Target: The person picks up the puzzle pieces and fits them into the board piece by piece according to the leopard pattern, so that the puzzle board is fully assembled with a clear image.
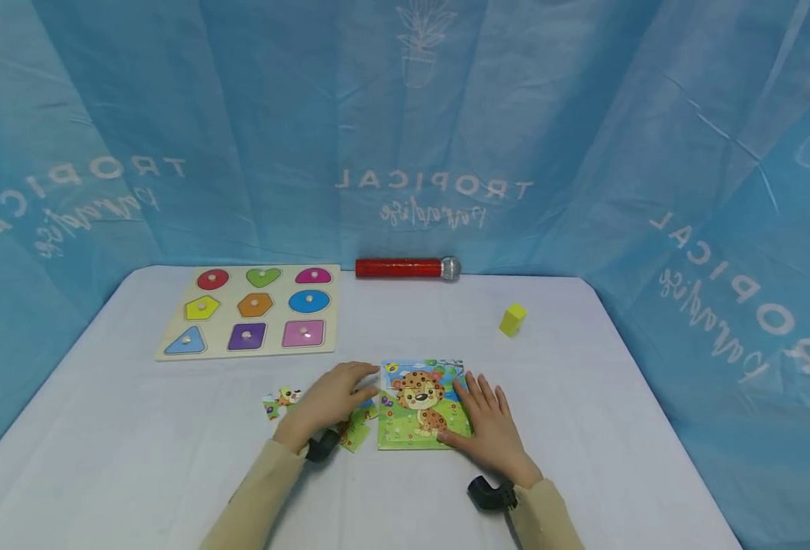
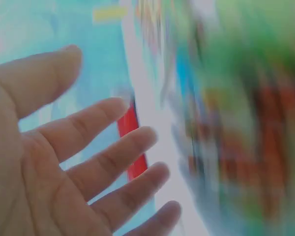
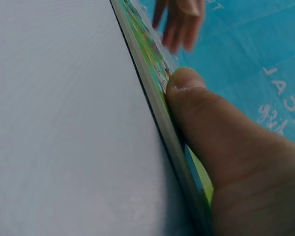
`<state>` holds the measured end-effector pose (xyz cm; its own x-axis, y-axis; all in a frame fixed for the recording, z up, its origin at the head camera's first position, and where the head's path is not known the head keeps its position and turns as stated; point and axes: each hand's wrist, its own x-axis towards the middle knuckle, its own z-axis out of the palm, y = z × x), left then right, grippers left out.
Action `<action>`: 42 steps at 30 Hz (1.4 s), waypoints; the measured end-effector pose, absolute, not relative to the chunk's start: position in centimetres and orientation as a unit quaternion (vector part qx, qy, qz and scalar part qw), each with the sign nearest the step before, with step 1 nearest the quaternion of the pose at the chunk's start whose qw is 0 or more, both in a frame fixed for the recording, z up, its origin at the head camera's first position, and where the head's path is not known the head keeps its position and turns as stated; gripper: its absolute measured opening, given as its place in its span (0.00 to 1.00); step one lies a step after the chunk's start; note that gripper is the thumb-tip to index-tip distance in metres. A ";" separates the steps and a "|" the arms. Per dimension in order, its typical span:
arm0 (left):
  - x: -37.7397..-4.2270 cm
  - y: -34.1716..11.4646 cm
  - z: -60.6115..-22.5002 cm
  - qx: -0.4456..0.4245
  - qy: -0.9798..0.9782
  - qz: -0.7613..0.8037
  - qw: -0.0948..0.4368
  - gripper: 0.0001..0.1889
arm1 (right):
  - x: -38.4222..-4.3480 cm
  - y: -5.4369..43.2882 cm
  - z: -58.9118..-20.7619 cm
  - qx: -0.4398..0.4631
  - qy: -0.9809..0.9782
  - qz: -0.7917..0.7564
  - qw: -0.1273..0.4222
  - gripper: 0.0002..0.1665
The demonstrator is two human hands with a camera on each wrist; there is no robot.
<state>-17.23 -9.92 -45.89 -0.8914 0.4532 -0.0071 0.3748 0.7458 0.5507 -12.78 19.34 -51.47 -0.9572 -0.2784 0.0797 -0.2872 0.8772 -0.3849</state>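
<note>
A square jigsaw puzzle [image 1: 405,428] with a leopard cub on green grass lies flat in the middle of the table. On its right side rests my right hand [image 1: 492,435], fingers spread, and in the right wrist view the thumb [image 3: 201,115] lies on the board's near edge. My left hand [image 1: 332,397] is over loose puzzle pieces [image 1: 356,435] just left of the board, partly covering them. In the left wrist view its fingers [image 2: 105,164] are spread, nothing between them. Another loose piece [image 1: 270,407] lies further left. The pieces are blurred in the left wrist view.
A wooden shape board [image 1: 171,336] with several knobbed coloured shapes lies at the back left. A red toy microphone [image 1: 398,267] lies along the back edge, and a yellow block [image 1: 512,320] stands at the back right. Blue printed curtains [image 1: 405,114] surround the table.
</note>
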 end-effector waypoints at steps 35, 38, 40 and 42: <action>-17.0 -11.4 -46.2 0.259 0.918 0.297 0.037 0.14 | -12.7 19.5 -51.6 0.134 -0.968 0.214 0.012 0.59; -16.9 -9.5 -46.3 0.305 0.911 0.276 0.032 0.14 | -12.7 19.4 -51.6 0.136 -0.968 0.212 0.015 0.59; -16.8 -8.6 -46.4 0.324 0.910 0.259 0.018 0.13 | -12.8 19.3 -51.5 0.136 -0.968 0.211 0.012 0.59; -16.7 -8.2 -46.4 0.331 0.911 0.245 0.009 0.13 | -12.8 19.2 -51.4 0.135 -0.969 0.209 0.009 0.60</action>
<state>-16.66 -8.16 -46.41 -0.7805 0.6076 0.1469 0.5992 0.6603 0.4526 -12.82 19.18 -51.44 -0.9632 -0.2587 0.0732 -0.2659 0.8762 -0.4019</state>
